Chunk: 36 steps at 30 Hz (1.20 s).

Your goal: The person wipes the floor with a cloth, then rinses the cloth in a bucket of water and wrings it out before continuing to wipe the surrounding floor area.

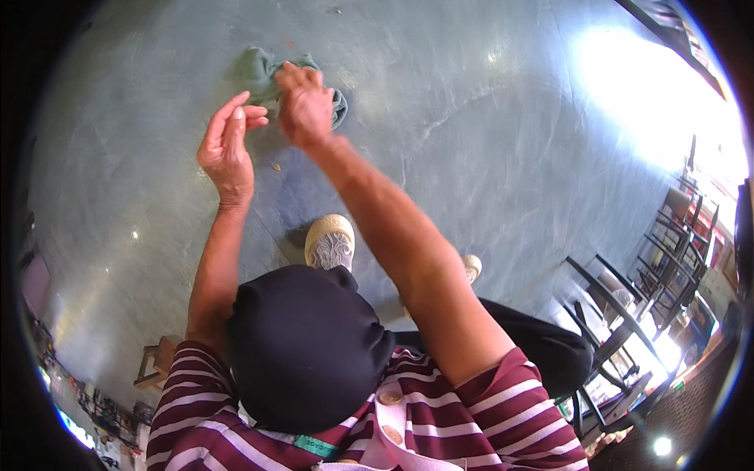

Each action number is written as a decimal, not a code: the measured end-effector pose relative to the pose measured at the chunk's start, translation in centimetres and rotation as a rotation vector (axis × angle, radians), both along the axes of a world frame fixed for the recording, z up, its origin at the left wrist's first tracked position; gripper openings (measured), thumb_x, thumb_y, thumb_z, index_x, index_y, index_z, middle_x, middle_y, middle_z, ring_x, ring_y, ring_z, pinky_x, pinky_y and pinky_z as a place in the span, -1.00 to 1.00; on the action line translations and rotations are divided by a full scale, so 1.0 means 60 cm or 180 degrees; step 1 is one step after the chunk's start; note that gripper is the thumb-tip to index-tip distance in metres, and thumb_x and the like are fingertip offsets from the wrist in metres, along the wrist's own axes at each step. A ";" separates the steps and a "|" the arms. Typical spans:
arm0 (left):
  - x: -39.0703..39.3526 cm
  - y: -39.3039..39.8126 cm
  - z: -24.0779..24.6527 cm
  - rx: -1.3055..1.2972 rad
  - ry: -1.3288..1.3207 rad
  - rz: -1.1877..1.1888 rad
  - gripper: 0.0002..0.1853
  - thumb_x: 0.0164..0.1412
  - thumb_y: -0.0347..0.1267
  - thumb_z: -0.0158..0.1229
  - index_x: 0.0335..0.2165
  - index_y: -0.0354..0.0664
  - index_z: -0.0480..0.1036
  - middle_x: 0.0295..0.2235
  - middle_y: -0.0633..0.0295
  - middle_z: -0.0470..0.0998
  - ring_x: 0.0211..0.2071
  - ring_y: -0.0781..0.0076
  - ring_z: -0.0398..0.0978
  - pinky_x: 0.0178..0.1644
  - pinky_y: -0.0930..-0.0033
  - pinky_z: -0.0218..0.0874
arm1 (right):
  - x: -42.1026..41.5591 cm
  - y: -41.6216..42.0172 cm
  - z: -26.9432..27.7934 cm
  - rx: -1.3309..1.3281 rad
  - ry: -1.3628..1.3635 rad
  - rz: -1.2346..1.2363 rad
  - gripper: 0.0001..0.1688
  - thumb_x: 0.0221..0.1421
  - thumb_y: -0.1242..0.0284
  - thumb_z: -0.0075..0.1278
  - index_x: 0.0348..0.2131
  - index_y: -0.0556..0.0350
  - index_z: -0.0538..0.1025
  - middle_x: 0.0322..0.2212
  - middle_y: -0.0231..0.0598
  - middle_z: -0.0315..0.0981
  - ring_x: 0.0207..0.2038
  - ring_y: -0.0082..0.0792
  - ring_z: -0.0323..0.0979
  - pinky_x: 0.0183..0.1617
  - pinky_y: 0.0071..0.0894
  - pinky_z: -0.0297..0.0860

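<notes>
A crumpled grey-green cloth (262,73) lies on the grey floor (442,165) in front of me. Over its right part is my right hand (305,109), blurred, with the fingers bent; whether they grip the fabric is hidden. My left hand (228,154) is just to the left and nearer to me, raised above the floor. Its thumb and fingers are apart, and nothing shows between them.
My bent knee (309,347) in black trousers is close below, with a patterned shoe (331,244) beyond it. Dark-framed chairs (624,318) crowd the right side. A small wooden stool (158,362) stands at lower left. A dry leaf (276,167) lies near the cloth.
</notes>
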State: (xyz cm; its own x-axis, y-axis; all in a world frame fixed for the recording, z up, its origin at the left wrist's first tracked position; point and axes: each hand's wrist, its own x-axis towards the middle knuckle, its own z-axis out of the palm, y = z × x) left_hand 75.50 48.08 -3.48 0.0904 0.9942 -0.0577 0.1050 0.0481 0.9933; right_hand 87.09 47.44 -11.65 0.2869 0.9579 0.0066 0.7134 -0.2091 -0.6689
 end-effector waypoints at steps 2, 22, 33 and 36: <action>0.031 -0.001 0.005 -0.0058 -0.0336 -0.0057 -0.74 0.30 -0.46 -0.06 -0.13 -0.37 0.47 -0.40 0.13 0.58 -0.42 0.47 0.51 -0.21 0.45 0.36 | 0.086 0.038 -0.077 0.0750 0.0322 -0.0022 -0.65 0.07 0.55 -0.16 -0.12 0.19 0.47 -0.41 -0.19 0.53 -0.34 -0.12 0.47 -0.37 -0.32 0.35; -0.005 -0.100 -0.030 -0.0997 -0.0441 -0.0069 -0.76 0.29 -0.46 -0.04 -0.16 -0.34 0.49 -0.43 0.15 0.56 -0.47 0.47 0.49 -0.29 0.45 0.38 | 0.316 -0.199 -0.051 -0.0595 -0.1750 -0.1849 -0.44 0.09 0.31 -0.04 0.11 -0.27 0.33 0.12 -0.09 0.17 0.05 -0.13 0.21 -0.01 -0.16 0.25; 0.022 -0.068 0.006 -0.0216 -0.0509 -0.0390 -0.71 0.31 -0.44 -0.08 -0.10 -0.37 0.45 -0.39 0.18 0.55 -0.40 0.51 0.42 -0.22 0.45 0.29 | -0.083 0.073 -0.090 -0.0170 -0.0051 0.0184 -0.64 -0.04 0.45 -0.08 -0.18 -0.13 0.52 0.09 -0.27 0.18 0.10 -0.09 0.16 -0.14 -0.04 0.33; 0.016 -0.040 0.029 0.0061 -0.0529 -0.0250 -0.71 0.32 -0.44 -0.10 -0.10 -0.37 0.45 -0.38 0.19 0.54 -0.39 0.51 0.41 -0.20 0.46 0.28 | -0.016 0.119 -0.044 -0.0697 0.2344 0.0330 -0.72 0.05 0.48 -0.14 -0.23 -0.06 0.53 -0.08 -0.22 0.38 -0.01 -0.10 0.32 -0.11 0.02 0.37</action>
